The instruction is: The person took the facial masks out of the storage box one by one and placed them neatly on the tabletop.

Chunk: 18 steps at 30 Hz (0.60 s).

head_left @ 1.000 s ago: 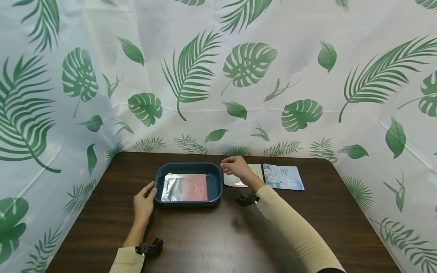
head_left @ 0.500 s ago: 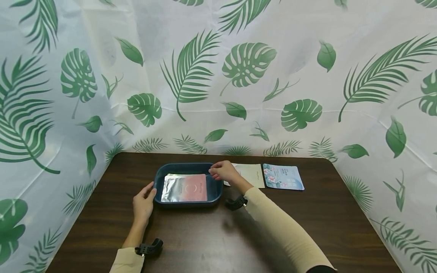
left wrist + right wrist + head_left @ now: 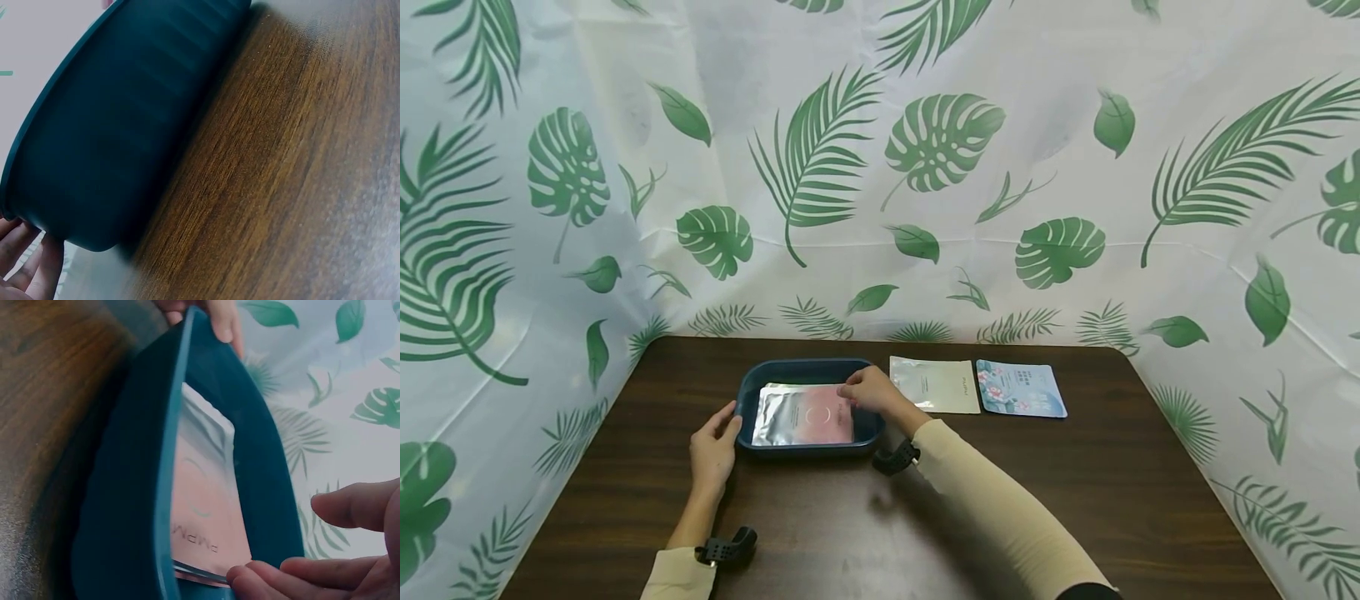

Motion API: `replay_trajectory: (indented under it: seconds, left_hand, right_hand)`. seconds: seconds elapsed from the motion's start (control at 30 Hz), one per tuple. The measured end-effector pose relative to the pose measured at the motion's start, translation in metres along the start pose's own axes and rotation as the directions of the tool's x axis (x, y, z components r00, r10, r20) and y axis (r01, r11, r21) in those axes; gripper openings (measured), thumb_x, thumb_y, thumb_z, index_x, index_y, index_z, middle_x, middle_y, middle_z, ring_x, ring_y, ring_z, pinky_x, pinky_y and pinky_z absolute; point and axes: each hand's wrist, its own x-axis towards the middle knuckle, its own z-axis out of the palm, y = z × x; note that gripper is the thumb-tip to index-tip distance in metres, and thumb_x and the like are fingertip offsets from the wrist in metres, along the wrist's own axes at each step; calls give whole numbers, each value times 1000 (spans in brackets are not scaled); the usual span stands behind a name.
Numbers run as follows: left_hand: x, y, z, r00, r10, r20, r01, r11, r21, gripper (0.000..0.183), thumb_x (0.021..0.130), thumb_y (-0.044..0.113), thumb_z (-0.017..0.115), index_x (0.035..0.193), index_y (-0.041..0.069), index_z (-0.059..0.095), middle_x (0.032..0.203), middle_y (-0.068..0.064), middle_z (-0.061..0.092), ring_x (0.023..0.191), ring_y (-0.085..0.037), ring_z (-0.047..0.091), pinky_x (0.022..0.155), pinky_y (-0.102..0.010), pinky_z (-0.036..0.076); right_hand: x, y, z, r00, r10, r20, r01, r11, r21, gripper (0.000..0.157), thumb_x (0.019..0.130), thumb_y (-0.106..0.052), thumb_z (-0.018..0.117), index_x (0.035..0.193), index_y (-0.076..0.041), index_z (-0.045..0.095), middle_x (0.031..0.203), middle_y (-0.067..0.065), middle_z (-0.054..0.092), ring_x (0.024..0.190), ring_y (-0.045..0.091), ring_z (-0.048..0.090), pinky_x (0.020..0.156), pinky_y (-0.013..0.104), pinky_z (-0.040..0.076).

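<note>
Pink pouch (image 3: pixel 817 419) lies in tray (image 3: pixel 868 427); probably light, bendy, slick foil, best pinched at right edge. Right hand (image 3: pixel 877 393) at its right end, thumb apart from fingers. Left hand (image 3: pixel 712 450) rests loose fingers against tray's left end. Cream (image 3: pixel 936 386) and blue pouches (image 3: pixel 1021 390) on bench (image 3: pixel 842 525), right.

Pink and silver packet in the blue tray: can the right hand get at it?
Probably yes: the right hand is over the open-topped tray, fingertips at the edge of the packet, with nothing visible between.
</note>
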Motion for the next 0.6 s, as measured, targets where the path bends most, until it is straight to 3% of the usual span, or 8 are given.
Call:
replay_trajectory:
  seconds: [0.3, 0.37, 0.43, 0.53, 0.6]
  left_hand:
    - [-1, -1, -1, 1000, -4, -4, 4, 1000, -6, 38, 100, 17, 55, 135, 5, 57, 141, -19, 54, 129, -28, 47, 106, -44, 37]
    - [-1, -1, -1, 1000, -4, -1, 4, 1000, -3, 38, 99, 17, 55, 135, 5, 57, 142, -19, 54, 130, -28, 47, 107, -44, 37]
    - [-1, -2, -1, 1000, -4, 4, 4, 1000, -3, 38, 99, 18, 55, 135, 5, 57, 142, -19, 53, 130, -28, 47, 107, -44, 38]
    - [0, -2, -1, 1000, 1, 11, -1, 1000, -7, 38, 99, 17, 55, 135, 5, 57, 143, -19, 52, 132, -29, 46, 107, -44, 37]
    - [1, -1, -1, 1000, 0, 13, 0, 1000, -10, 38, 99, 17, 55, 135, 5, 57, 143, -19, 52, 131, -28, 46, 107, -44, 37]
  right_hand:
    - [-2, -1, 13, 1000, 15, 12, -13, 992, -123, 44, 91, -22, 66, 122, 9, 61, 125, 23, 63, 113, 34, 60, 96, 50, 49]
    - [-1, -2, 14, 1000, 23, 9, -22, 989, -146, 40, 91, -20, 66, 119, 9, 62, 117, 21, 65, 104, 31, 62, 90, 46, 52]
    - [0, -3, 16, 1000, 26, -4, -26, 983, -182, 32, 90, -18, 67, 108, 8, 65, 99, 16, 66, 87, 26, 60, 76, 38, 53]
    - [1, -5, 18, 999, 23, -26, -28, 972, -233, 19, 88, -16, 67, 90, 3, 66, 75, 7, 54, 68, 20, 50, 57, 29, 41]
    - [1, -5, 18, 999, 21, -39, -30, 969, -246, 16, 87, -14, 66, 85, 2, 65, 69, 6, 49, 62, 18, 46, 53, 27, 37]
